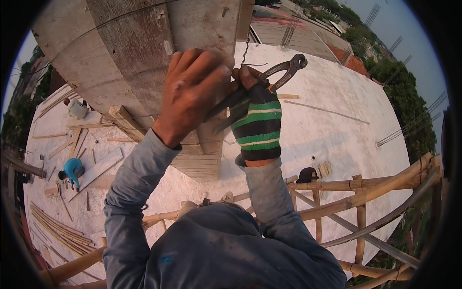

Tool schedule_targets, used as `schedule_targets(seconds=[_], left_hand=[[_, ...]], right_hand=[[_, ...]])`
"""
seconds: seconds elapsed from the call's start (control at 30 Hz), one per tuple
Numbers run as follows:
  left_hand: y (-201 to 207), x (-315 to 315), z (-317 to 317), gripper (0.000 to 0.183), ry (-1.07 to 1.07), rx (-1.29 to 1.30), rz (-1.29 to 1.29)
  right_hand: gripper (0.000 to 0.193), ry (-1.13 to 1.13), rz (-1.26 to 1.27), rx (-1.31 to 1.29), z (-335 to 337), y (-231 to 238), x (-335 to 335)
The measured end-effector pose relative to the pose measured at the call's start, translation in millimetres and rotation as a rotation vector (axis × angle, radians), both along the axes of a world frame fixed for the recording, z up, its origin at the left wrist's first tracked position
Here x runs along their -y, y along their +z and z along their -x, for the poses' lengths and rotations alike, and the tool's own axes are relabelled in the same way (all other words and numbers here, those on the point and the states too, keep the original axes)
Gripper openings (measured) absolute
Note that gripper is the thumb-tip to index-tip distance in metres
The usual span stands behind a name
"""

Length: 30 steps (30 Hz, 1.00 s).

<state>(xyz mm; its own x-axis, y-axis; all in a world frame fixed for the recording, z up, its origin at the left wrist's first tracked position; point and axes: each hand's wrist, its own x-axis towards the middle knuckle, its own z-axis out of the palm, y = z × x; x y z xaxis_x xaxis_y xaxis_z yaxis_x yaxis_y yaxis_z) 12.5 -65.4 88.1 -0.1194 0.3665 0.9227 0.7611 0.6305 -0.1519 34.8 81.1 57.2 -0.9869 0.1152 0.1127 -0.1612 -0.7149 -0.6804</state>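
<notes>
My right hand (pixel 257 118), in a black, green and white striped fingerless glove, is wrapped round a pair of dark pincers (pixel 299 61). Their jaws point up and to the right, and the handles run back toward my left hand. Bare and closed, my left hand (pixel 192 91) is raised against the wooden formwork column (pixel 130 43); what its curled fingers hold, if anything, is hidden. A twisted tie wire (pixel 247 47) hangs down the column's right edge, its loose end close above my right thumb. Another wire (pixel 115 17) crosses the boards.
Bamboo scaffold rails (pixel 346 200) curve round me at waist height, with a dark cap (pixel 307 175) by one rail. Far below on the pale slab, a person in blue (pixel 72 169) crouches among planks (pixel 101 166) and bamboo poles (pixel 60 229). Another person (pixel 77 108) is farther back.
</notes>
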Motion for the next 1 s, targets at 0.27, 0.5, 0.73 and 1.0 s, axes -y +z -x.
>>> schedule_targets(seconds=[0.27,0.5,0.73,1.0], left_hand=[[34.8,11.6,5.4,0.018,0.088,-0.087,0.23],[66.8,6.2,3.1,0.014,0.054,-0.007,0.562],[74.1,-0.6,6.5,0.017,0.064,0.038,0.672],[69.5,5.6,14.6,0.011,0.062,-0.068,0.705]], right_hand=[[0.022,-0.193,-0.103,0.01,-7.0,4.4,15.8],[0.021,-0.416,-0.198,-0.115,-7.0,1.2,33.0],[0.019,-0.495,-0.289,-0.23,-4.8,2.2,28.5],[0.02,-0.346,-0.489,-0.172,-21.2,9.7,-0.6]])
